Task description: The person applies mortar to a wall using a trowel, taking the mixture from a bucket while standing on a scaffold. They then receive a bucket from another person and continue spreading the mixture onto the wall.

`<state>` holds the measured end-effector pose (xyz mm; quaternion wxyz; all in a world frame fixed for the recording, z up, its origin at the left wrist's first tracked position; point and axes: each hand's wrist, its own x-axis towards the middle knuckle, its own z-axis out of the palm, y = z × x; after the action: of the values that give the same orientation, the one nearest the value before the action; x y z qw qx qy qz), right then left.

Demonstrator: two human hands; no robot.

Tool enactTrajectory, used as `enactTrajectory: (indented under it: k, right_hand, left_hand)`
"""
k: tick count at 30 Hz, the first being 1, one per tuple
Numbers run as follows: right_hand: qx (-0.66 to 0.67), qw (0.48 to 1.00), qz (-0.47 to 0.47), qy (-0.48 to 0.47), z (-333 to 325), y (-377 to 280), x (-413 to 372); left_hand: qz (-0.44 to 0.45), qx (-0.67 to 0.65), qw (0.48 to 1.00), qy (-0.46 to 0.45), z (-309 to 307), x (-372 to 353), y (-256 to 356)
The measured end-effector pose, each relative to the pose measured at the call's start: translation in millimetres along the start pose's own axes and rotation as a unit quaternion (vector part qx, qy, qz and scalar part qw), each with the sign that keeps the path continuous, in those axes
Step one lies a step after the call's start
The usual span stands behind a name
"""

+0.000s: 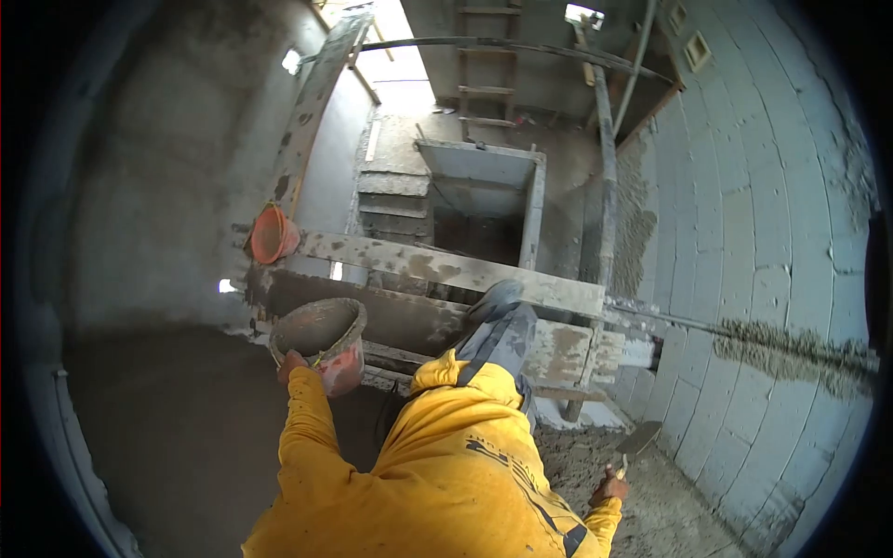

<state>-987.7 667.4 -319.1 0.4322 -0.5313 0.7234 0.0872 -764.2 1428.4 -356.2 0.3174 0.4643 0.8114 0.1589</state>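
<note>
At the left, my left hand (291, 365) grips the near side of a mortar-smeared bucket (343, 367), its fingers closed at the rim. Grey matter, wet-looking, shows inside the bucket, which tilts a little. Down at the lower right, my right hand (609, 489) is closed round the handle of a trowel (640, 437). The trowel's flat blade points up and away, close to the foot of the block wall and above the rough grey floor. Yellow sleeves cover both arms.
An orange bucket (273, 234) sits on the left end of a splattered plank (446, 269). Beyond the planks is a drop with concrete steps (394, 205) and a walled opening. Poles and a ladder (486, 90) stand farther off. A pale block wall (744, 279) rises at the right.
</note>
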Motion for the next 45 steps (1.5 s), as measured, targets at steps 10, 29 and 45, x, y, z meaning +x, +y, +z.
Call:
enactTrajectory:
  k: [10,29,45]
  right_hand:
    - [-0.162,0.987,0.015,-0.016,90.5,-6.5,-58.8]
    - [-0.280,0.930,-0.175,-0.160,329.3,-72.3,-215.1]
    - [-0.460,0.835,-0.229,-0.197,392.2,-164.5,-138.7]
  left_hand:
    - [0.057,0.256,0.960,-0.098,24.3,106.5,5.7]
    - [0.005,0.048,0.999,-0.001,-28.9,274.3,18.2]
    - [-0.210,-0.098,0.973,0.020,-155.1,249.5,-71.0]
